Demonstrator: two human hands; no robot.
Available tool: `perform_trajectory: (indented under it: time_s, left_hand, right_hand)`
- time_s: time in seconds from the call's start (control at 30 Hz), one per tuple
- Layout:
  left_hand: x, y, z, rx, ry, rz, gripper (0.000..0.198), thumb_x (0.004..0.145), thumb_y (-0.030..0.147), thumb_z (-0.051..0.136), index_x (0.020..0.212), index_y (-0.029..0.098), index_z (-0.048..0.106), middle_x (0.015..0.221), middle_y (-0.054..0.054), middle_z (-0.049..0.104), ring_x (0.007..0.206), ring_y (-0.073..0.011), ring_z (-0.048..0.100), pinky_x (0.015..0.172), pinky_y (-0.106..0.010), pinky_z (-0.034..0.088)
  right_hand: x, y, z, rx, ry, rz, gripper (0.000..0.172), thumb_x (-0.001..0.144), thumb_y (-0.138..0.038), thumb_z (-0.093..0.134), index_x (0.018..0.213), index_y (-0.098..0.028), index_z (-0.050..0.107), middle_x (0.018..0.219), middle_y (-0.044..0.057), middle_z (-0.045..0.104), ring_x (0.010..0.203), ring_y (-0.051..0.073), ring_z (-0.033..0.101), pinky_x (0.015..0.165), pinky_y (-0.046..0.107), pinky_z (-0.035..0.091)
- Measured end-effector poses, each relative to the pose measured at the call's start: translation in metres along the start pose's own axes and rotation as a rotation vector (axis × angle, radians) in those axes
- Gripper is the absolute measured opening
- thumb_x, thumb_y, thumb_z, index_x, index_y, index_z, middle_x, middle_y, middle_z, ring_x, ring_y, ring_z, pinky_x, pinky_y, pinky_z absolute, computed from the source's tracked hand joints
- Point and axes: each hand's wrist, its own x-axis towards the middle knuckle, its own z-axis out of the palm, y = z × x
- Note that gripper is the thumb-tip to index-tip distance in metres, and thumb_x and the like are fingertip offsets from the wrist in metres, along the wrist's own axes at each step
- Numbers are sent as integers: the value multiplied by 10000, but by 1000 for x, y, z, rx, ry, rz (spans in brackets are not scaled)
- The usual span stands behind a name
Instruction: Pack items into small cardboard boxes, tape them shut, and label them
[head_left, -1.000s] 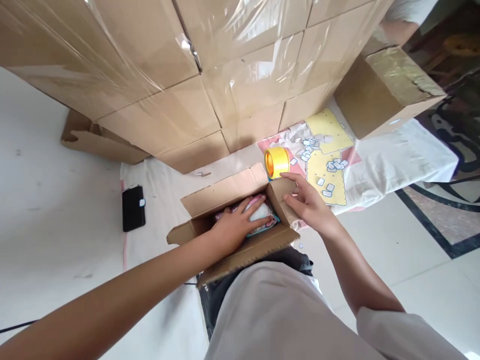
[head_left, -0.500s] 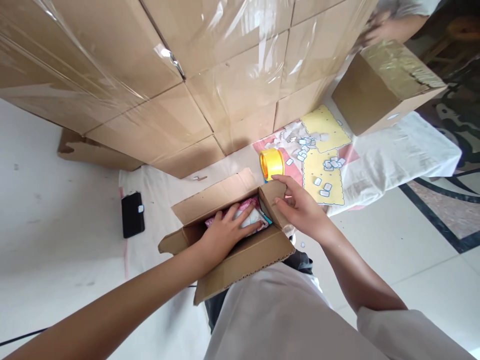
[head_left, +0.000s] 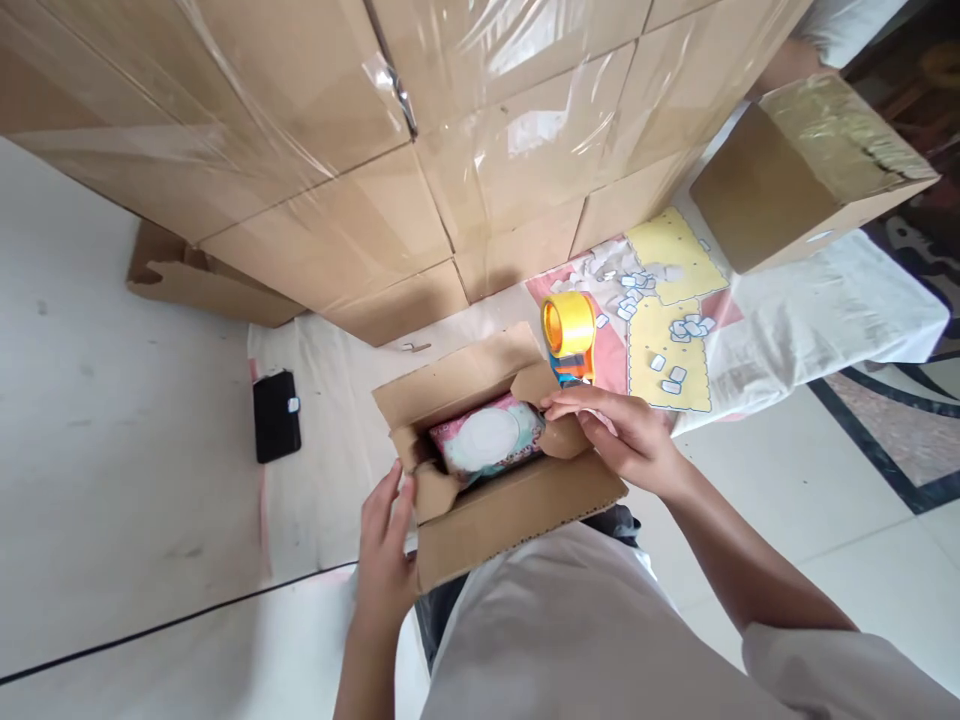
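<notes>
An open cardboard box point(head_left: 517, 510) sits close in front of my body, its long flaps spread outward. Inside lies a pink, white and teal soft package point(head_left: 487, 440), with a large white oval on top. My left hand point(head_left: 386, 545) grips the box's left end, fingers together along the short flap point(head_left: 435, 490), which leans inward. At the opposite end, my right hand point(head_left: 630, 430) has its fingers over the right short flap point(head_left: 566, 437), tilted in over the package. Just beyond that hand stands a yellow tape roll point(head_left: 574, 325) on an orange and blue dispenser point(head_left: 574, 368).
Stacked cartons point(head_left: 517, 240) under clear film rise behind the box. A black phone-like object point(head_left: 276, 418) lies left on the covered table point(head_left: 322, 500). White labels point(head_left: 675, 378) lie on yellow sheets at right. Farther right is a taped carton point(head_left: 772, 190), with another person's arm point(head_left: 791, 70) behind.
My left hand has come off the package and moved to the box's left end. Both short flaps now lean inward. The view has shifted, and the tape dispenser shows more fully.
</notes>
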Motion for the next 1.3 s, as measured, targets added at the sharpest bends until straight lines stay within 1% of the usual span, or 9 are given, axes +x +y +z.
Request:
perform_trajectory:
  time_s: [0.13,0.27,0.43,0.53,0.7,0.97,1.13,1.23,1.3]
  left_hand:
    - [5,-3,7,107,-126,136,836,909,346,636,1621,208,221,1646,-206,340,1549,-394,215,1168,-576,341]
    - [26,-9,-4,98,-124,147,641,917,281,626,1523,272,420,1599,-133,455,1484,-357,357,1135,-542,391]
    - [45,-11,-3,-6,-14,166,534,913,462,655,1396,264,543,1372,-121,669,1290,-332,529,1061,-508,436]
    - [50,-4,5,-151,73,70,627,876,534,691,1412,251,527,1311,-119,686,1262,-310,524,1063,-486,443]
    - [41,11,23,-367,120,-130,536,914,485,652,1402,290,546,1347,-94,625,1396,-282,402,1166,-492,369]
    - [37,31,32,-448,198,-316,732,897,277,685,1547,343,355,1618,-104,377,1474,-273,385,1158,-444,395]
    - [55,50,15,-65,201,-97,890,862,183,673,1603,361,215,1733,-96,80,1585,-350,129,1204,-552,295]
    - [68,63,5,181,-21,106,758,893,133,606,1569,345,338,1653,-67,376,1554,-320,266,1253,-576,145]
    - [75,69,3,247,-159,213,635,929,184,595,1528,310,424,1495,-53,590,1432,-277,480,1251,-512,191]
  right_hand:
    - [-2,-2,-3,-136,-48,-33,582,970,-25,392,1433,-340,553,1146,37,738,1071,189,713,905,357,583]
    - [-1,-5,-5,-238,-98,-66,605,960,-20,395,1435,-362,548,1135,26,730,1073,198,698,913,373,579]
    - [17,13,3,-274,224,31,622,1009,-276,543,1577,-418,334,1581,52,451,1441,287,444,1134,535,449]
    - [28,27,7,-45,182,151,593,1045,-440,483,1599,-442,270,1583,32,460,1469,278,423,1186,569,387]
    - [27,35,9,127,215,134,530,1009,-497,541,1523,-420,438,1286,39,665,1291,271,584,1156,520,440]
    - [25,43,9,102,68,307,603,939,-417,661,1510,-408,466,1552,24,494,1387,284,503,1175,502,414]
    - [16,32,3,79,95,194,295,1030,-434,497,1225,-353,703,1534,18,510,1378,291,507,1191,515,390]
    - [6,30,-1,-94,69,95,288,1031,-438,498,1155,-315,727,1587,37,419,1468,311,405,1207,527,366]
    - [3,37,-7,-217,228,67,291,1005,-457,547,1220,-320,687,1586,60,399,1505,325,341,1212,562,346]
